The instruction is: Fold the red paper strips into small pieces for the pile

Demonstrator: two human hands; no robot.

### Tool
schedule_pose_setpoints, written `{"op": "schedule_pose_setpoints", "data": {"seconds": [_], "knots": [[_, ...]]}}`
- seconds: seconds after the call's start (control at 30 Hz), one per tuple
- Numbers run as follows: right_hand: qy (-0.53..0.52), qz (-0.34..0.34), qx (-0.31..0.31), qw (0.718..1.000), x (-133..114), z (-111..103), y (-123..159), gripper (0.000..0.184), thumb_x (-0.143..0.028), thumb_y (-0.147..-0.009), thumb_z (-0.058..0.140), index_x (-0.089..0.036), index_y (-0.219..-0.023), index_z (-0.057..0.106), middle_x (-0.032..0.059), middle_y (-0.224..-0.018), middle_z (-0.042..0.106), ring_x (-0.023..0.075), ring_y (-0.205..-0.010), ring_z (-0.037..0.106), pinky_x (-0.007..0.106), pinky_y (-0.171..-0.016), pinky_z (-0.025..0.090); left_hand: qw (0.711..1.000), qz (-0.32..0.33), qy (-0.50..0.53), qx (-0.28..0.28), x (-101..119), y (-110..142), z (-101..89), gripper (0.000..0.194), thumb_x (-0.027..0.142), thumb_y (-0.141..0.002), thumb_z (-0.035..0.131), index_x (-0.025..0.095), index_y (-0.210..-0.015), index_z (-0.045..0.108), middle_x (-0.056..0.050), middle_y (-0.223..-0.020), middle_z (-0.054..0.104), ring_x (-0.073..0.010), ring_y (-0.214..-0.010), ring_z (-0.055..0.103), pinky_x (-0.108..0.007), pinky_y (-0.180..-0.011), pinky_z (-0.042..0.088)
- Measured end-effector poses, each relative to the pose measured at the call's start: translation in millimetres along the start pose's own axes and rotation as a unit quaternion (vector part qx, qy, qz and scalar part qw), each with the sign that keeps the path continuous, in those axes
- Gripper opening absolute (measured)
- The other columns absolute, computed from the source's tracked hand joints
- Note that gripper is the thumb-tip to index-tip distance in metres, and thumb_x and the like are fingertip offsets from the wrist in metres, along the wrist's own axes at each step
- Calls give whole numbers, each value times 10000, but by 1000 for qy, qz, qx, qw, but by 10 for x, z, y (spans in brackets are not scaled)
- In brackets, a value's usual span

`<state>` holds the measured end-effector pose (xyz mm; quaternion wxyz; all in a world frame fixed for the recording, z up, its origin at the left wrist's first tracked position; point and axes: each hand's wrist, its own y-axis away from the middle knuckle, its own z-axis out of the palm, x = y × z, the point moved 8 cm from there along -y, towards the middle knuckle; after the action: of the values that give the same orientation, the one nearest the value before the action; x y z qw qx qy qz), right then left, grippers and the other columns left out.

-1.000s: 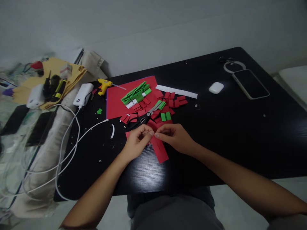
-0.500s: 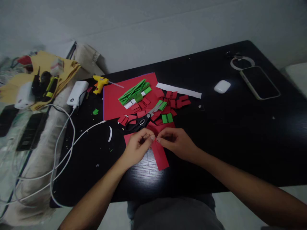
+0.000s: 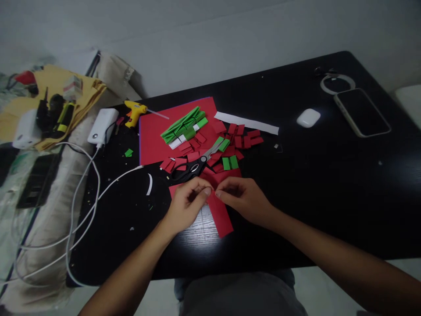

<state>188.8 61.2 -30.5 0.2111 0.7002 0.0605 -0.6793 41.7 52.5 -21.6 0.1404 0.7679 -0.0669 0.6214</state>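
My left hand (image 3: 188,204) and my right hand (image 3: 245,199) meet fingertip to fingertip above the table, both pinched closed. Whatever lies between the fingers is too small or hidden to make out; red shows right behind them. Beneath the fingertips a red paper strip (image 3: 221,217) runs toward the table's front edge. Just beyond my left hand lie black-handled scissors (image 3: 194,167), resting on folded red paper pieces (image 3: 242,141). Folded green paper pieces (image 3: 230,163) sit among the red ones. Farther back, a bundle of folded green paper (image 3: 184,125) lies on a red sheet (image 3: 149,142).
A yellow glue gun (image 3: 134,113) and a white power bank (image 3: 103,126) with cables stand at the left. A white paper strip (image 3: 246,123) lies behind the pieces. On the right are a white earbud case (image 3: 308,118) and a phone (image 3: 362,113) on the black table (image 3: 329,197).
The camera view has shifted slightly. Both hands keep their pinched pose over the red strip, with their fingertips barely moved.
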Motion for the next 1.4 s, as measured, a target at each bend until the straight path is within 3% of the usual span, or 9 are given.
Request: {"op": "schedule_pose_setpoints", "data": {"seconds": [0.17, 0.47, 0.87, 1.4], "knots": [[14, -1, 2, 1000, -7, 5, 8, 115, -262, -837, 673, -166, -808, 729, -1, -729, 697, 121, -656, 612, 230, -625, 475, 1000, 12, -11, 4, 7, -2, 16, 176, 317, -963, 634, 165, -873, 636, 33, -667, 521, -100, -594, 457, -222, -561, 369], [30, -5, 1, 1000, -3, 6, 12, 93, -238, -824, 658, -167, -788, 707, -24, -675, 646, 100, -596, 555, 217, -570, 416, 997, 27, -67, -1, 16, 22, 52, 174, 300, -992, 573, 176, -874, 607, 24, -734, 533, -108, -654, 466, -230, -607, 381], [-14, 17, -24, 999, 16, 28, 5, 171, -312, -864, 608, -160, -822, 674, -7, -677, 608, 129, -618, 557, 255, -594, 435, 999, -17, -4, 29, -16, -23, -22, 195, 325, -964, 599, 172, -844, 608, 40, -648, 512, -98, -576, 450, -219, -547, 350], [26, -1, -20, 999, -15, 20, 17, 168, -317, -886, 625, -178, -820, 691, -8, -711, 624, 125, -642, 550, 244, -610, 433, 999, -23, -9, 33, -7, -23, -7, 207, 345, -927, 627, 172, -814, 608, 33, -650, 510, -109, -590, 446, -229, -558, 360]]}}
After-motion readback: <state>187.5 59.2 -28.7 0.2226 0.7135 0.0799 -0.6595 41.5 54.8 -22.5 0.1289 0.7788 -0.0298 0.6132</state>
